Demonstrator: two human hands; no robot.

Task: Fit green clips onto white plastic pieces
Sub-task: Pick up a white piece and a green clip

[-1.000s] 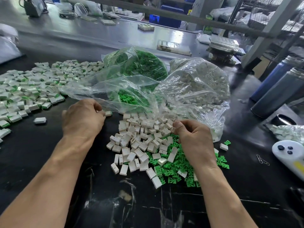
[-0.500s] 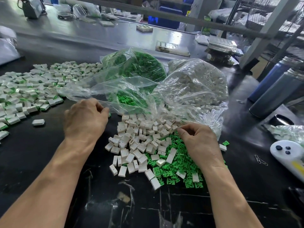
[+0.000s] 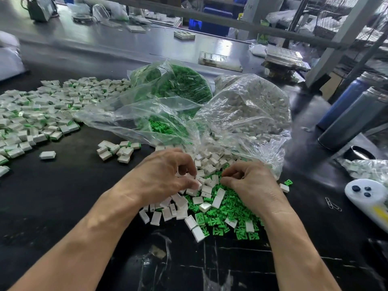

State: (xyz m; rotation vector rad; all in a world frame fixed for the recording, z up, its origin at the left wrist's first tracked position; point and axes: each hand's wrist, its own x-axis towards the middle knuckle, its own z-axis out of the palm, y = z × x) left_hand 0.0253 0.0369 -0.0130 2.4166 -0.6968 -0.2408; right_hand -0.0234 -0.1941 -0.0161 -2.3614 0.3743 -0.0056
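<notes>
the loose heap of small white plastic pieces (image 3: 201,181) and flat green plastic clips (image 3: 226,215) is kept at 12 o'clock of both hands on the black surface (image 3: 63,196), probably for short reach. the left hand (image 3: 165,175) fingers are curled over white pieces, the right hand (image 3: 249,185) fingers are clenched; what is held cannot be told.

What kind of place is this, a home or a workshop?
Most likely a small factory or assembly workshop. Clear bags of green clips and white plastic pieces spill onto a long black workbench, with a big spread of finished pieces on the left.
</notes>
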